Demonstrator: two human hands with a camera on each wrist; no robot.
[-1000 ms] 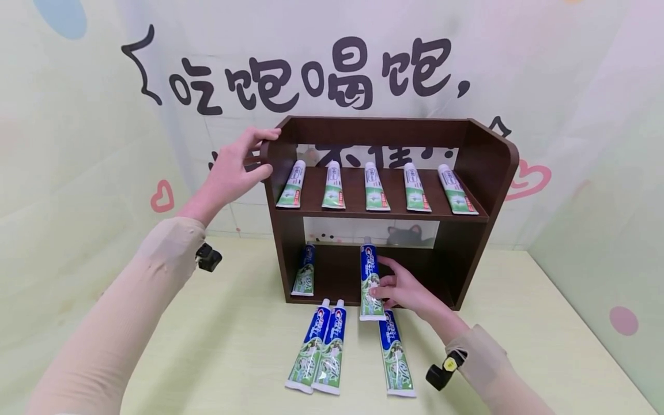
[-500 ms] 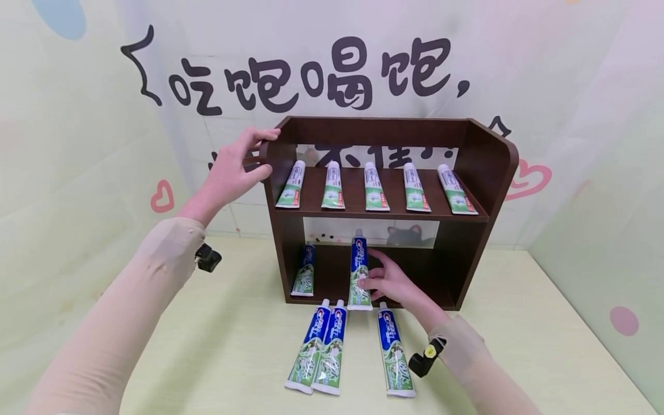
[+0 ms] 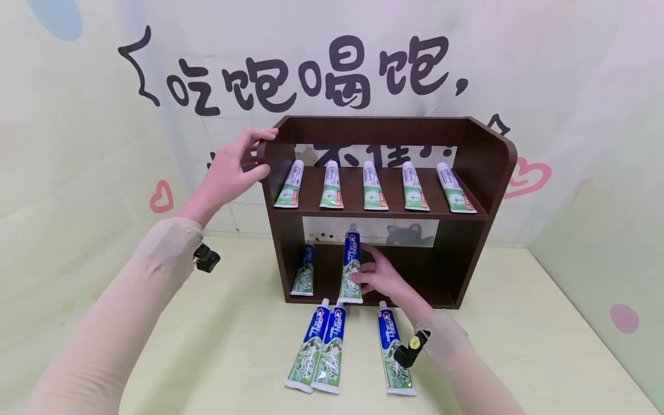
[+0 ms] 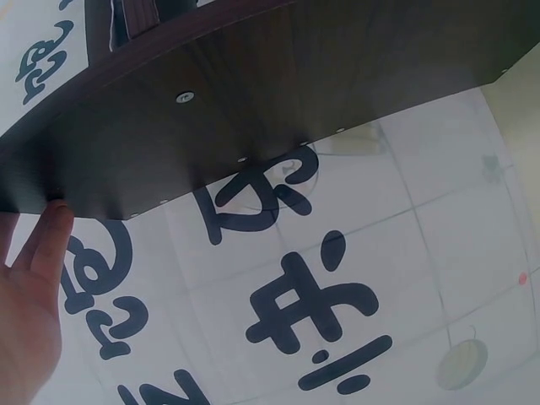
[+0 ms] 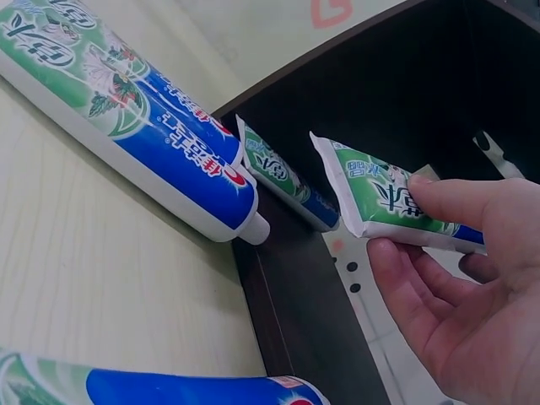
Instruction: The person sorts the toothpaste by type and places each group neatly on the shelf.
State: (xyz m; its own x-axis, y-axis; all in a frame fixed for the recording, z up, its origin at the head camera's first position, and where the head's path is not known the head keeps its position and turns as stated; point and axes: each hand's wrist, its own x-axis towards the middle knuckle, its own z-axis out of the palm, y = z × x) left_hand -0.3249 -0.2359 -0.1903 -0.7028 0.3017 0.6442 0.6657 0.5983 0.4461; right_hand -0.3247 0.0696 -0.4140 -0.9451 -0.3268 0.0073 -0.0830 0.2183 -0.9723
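Note:
My right hand (image 3: 385,278) pinches a blue and green toothpaste tube (image 3: 351,253) by its lower half, thumb on the printed face. Cap upward and tilted back, the tube is at the lower compartment of a dark brown two-tier shelf (image 3: 378,130). In the right wrist view the held tube (image 5: 371,181) has its flat white end towards the camera; fingers cover its middle. Against the shelf's upper left side rests my left hand (image 3: 230,173), fingertips on the panel edge. The left wrist view shows those fingers (image 4: 52,240) extended, touching the outer panel (image 4: 253,84).
Another such tube (image 3: 304,271) leans at the lower compartment's left. On the table before the shelf lie two overlapping tubes (image 3: 307,351) and, further right, a third tube (image 3: 389,328). Several white and green tubes (image 3: 374,187) line the upper tier. A printed wall (image 3: 332,23) stands behind.
My right hand has carried the held tube leftward and slightly up, further towards the shelf's lower compartment. My left hand stays at the shelf's side.

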